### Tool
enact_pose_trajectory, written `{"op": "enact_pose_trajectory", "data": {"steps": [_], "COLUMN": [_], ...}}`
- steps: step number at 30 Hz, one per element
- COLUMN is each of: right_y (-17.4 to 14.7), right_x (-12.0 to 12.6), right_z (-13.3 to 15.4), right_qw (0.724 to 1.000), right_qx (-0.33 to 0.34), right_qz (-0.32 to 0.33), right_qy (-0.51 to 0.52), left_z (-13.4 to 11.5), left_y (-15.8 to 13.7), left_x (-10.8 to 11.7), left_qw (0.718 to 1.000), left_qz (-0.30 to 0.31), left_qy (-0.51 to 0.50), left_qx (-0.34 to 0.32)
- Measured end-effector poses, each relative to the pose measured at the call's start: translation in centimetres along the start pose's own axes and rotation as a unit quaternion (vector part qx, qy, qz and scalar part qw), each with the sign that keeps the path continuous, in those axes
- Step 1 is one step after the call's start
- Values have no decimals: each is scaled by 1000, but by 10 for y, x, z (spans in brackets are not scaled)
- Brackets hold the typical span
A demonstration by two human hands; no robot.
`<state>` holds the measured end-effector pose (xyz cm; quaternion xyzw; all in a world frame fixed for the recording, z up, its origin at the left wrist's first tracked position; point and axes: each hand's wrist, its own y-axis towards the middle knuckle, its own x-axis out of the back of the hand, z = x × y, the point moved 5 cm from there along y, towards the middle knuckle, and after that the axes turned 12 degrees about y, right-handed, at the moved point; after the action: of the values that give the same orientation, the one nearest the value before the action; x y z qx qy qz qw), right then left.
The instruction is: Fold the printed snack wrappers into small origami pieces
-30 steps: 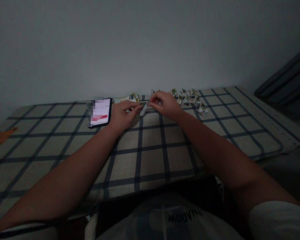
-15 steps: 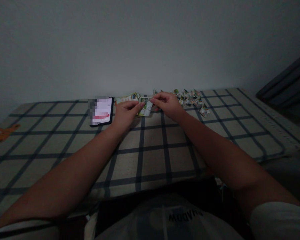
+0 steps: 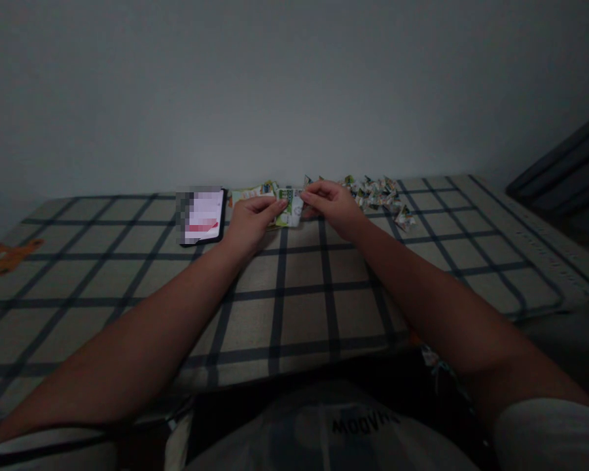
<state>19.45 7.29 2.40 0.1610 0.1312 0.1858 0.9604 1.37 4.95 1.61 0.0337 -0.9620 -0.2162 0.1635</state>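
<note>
Paper slip [image 3: 294,214], one, pinched by fingers [image 3: 275,209] of left hand [image 3: 248,224] and right hand [image 3: 340,210], one phone [image 3: 209,212] nearby

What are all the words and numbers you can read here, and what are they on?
"ADOW", upside down, on the shirt; its first letters are unclear in the folds.
Phone: screen text too blurred to read.
Green-and-white paper: print too small.
Folded papers: print too small.
Tablecloth: lettering at right edge, too blurred.
</note>
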Motion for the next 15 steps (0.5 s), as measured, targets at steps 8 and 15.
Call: {"op": "enact_pose_trajectory", "data": {"steps": [8,15], "right_y": [0,-2], "right_x": [1,-1], "right_z": [2,4], "right_qw": [999,998], "right_qx": [21,49], "right_qz": [2,0], "right_qy": [-25,-33], "left_z": [7,1], "left_y": [1,0], "left_x": [-4,-4], "left_qw": [998,999], "left_qz": [30,28], "left_qy": [-53,-28], "left_qx": [32,21]}}
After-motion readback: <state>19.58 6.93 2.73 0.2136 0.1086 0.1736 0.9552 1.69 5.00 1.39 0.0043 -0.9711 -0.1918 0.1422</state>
